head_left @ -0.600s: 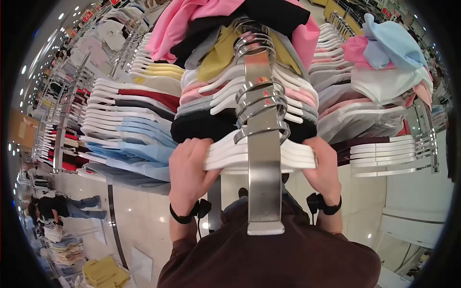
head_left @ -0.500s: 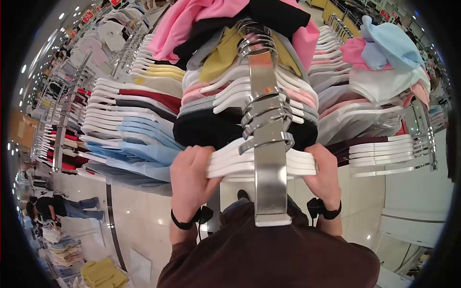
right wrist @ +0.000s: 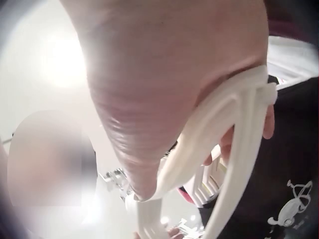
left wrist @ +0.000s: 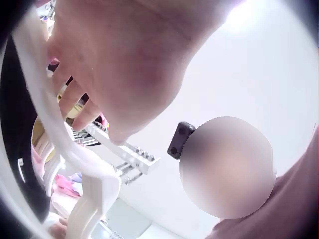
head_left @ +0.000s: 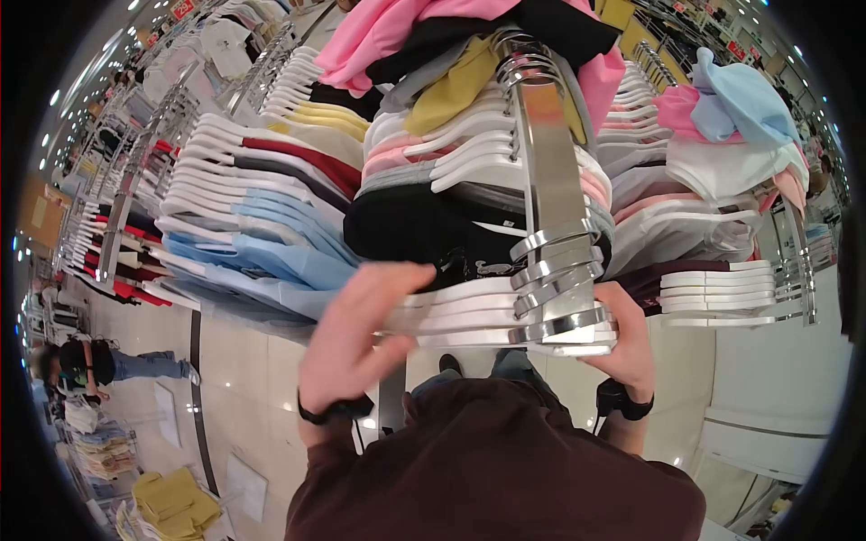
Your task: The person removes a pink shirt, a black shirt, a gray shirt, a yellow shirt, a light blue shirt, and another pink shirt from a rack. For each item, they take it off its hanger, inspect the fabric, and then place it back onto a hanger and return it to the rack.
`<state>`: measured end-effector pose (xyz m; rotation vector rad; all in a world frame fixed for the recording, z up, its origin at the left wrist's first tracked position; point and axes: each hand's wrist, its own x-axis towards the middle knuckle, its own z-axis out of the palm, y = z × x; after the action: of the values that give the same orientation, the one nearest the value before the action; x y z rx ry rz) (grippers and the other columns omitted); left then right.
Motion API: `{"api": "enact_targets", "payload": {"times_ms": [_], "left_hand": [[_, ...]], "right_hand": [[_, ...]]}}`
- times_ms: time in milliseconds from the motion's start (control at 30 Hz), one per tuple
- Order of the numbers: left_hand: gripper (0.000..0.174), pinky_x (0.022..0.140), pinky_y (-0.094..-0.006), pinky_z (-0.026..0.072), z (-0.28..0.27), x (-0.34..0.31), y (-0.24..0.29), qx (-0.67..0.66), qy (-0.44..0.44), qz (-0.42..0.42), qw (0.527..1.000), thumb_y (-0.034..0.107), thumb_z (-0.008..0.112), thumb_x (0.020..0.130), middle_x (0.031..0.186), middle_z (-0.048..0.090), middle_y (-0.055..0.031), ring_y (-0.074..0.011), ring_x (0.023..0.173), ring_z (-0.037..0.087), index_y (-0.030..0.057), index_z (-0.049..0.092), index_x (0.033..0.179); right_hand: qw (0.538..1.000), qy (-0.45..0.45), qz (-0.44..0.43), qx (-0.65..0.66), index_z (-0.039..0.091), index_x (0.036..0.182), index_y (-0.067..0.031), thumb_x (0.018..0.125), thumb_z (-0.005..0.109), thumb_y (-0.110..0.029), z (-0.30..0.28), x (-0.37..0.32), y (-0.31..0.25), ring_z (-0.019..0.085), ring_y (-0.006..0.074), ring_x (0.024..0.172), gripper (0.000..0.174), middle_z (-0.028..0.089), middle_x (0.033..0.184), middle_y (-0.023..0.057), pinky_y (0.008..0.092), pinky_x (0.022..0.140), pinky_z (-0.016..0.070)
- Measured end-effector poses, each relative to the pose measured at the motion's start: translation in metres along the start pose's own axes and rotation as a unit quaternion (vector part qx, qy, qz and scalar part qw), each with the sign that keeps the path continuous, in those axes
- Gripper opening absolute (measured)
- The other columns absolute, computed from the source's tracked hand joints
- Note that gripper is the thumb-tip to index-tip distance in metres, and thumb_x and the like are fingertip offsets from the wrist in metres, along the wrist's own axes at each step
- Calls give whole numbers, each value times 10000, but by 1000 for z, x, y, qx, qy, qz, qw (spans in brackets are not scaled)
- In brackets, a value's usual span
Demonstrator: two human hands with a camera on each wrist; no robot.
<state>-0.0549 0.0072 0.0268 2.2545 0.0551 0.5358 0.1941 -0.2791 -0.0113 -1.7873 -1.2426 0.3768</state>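
Several white hangers [head_left: 460,311] with nothing hung on them sit bunched at the front end of a metal display rail [head_left: 546,144], their thick chrome hooks looped around it. My right hand [head_left: 629,347] grips their right end; in the right wrist view the thumb lies on one side of a hanger [right wrist: 254,119] and fingertips show past the other. At the left end, my left hand [head_left: 347,338] is blurred, its fingers straightened and thumb apart. The left wrist view shows those fingers spread beside a white hanger [left wrist: 97,174]. Behind the bunch hangs a black shirt [head_left: 406,225] with a white print.
Pink and black garments [head_left: 469,22] lie heaped over the rail's back. Blue shirts [head_left: 280,243] hang on a rack at left. Bare white hangers [head_left: 717,293] and a light blue garment [head_left: 744,99] are on the right rack. A person [head_left: 90,361] stands at far left.
The bunched hangers have slid toward me to the rail's tip. My left hand's fingers have come off the hangers and straightened, while the right hand keeps its grip. The head view has turned.
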Motion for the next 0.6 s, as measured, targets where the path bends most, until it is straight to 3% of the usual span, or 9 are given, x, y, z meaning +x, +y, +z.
{"api": "enact_targets", "payload": {"times_ms": [33, 67, 100, 133, 167, 267, 500, 567, 600], "left_hand": [[546, 1082, -444, 447, -8, 5, -3, 29, 14, -7, 999, 175, 696, 845, 1328, 628, -199, -383, 1246, 580, -23, 606, 1346], [466, 1097, -425, 425, -13, 11, -12, 62, 43, -23, 997, 173, 592, 919, 1346, 624, -215, -377, 1269, 582, -32, 603, 1337], [425, 1101, -405, 420, -18, 20, -20, 98, 69, -61, 991, 90, 581, 929, 1346, 626, -203, -354, 1274, 582, -21, 610, 1337], [420, 1108, -394, 414, -24, 29, -41, 121, 101, -58, 986, 90, 605, 949, 1355, 624, -191, -342, 1279, 580, -11, 597, 1357], [453, 1109, -391, 414, -26, 38, -57, 158, 124, -64, 978, 133, 656, 955, 1360, 620, -182, -338, 1278, 578, -7, 579, 1379], [501, 1093, -386, 426, -25, 51, -90, 164, 128, -84, 975, 165, 705, 940, 1353, 621, -174, -336, 1255, 587, 10, 569, 1397], [382, 1015, -373, 472, -33, 52, -106, 49, 52, -146, 987, 248, 698, 963, 1274, 643, -186, -320, 1184, 621, 4, 626, 1248], [350, 930, -356, 507, -35, 57, -131, 97, 102, -19, 990, 275, 663, 994, 1224, 658, -176, -309, 1090, 655, 9, 633, 1220], [374, 918, -356, 508, -38, 64, -134, 92, 111, -4, 989, 294, 635, 1014, 1237, 664, -177, -315, 1074, 661, 11, 635, 1259]], "right_hand": [[1000, -5, -1, 1, 652, 1199, 3, 729, 798, -188, -2, 0, 5, 661, 274, 1009, 529, 666, 1112, 132, 371, 874, 516], [995, -2, -20, 101, 614, 1279, 13, 771, 760, -171, -3, -1, 13, 617, 264, 1138, 560, 631, 1244, 139, 376, 971, 480], [979, 2, -37, 200, 577, 1358, 24, 813, 722, -154, -3, -3, 21, 573, 254, 1268, 592, 596, 1376, 147, 381, 1068, 444], [975, 33, -5, 218, 551, 1391, 31, 910, 594, -86, 0, -2, 30, 504, 237, 1353, 497, 558, 1437, 139, 385, 1133, 392], [978, 82, 68, 178, 538, 1424, 19, 934, 493, 1, 1, 0, 28, 500, 238, 1361, 492, 547, 1458, 137, 392, 1160, 375], [981, 114, 95, 125, 514, 1462, 9, 956, 481, 12, 4, 7, 41, 478, 235, 1399, 507, 502, 1527, 135, 393, 1172, 365], [959, 50, 89, 264, 464, 1516, -4, 1103, 461, -274, 4, -1, 40, 488, 301, 1418, 494, 417, 1614, 145, 415, 1148, 406], [952, 65, 115, 275, 464, 1516, -3, 1101, 470, -275, 3, -1, 43, 493, 302, 1411, 496, 412, 1617, 147, 412, 1134, 418], [950, 69, 123, 278, 464, 1516, -3, 1101, 473, -276, 4, -1, 43, 495, 303, 1408, 496, 410, 1619, 148, 412, 1129, 422]]}}
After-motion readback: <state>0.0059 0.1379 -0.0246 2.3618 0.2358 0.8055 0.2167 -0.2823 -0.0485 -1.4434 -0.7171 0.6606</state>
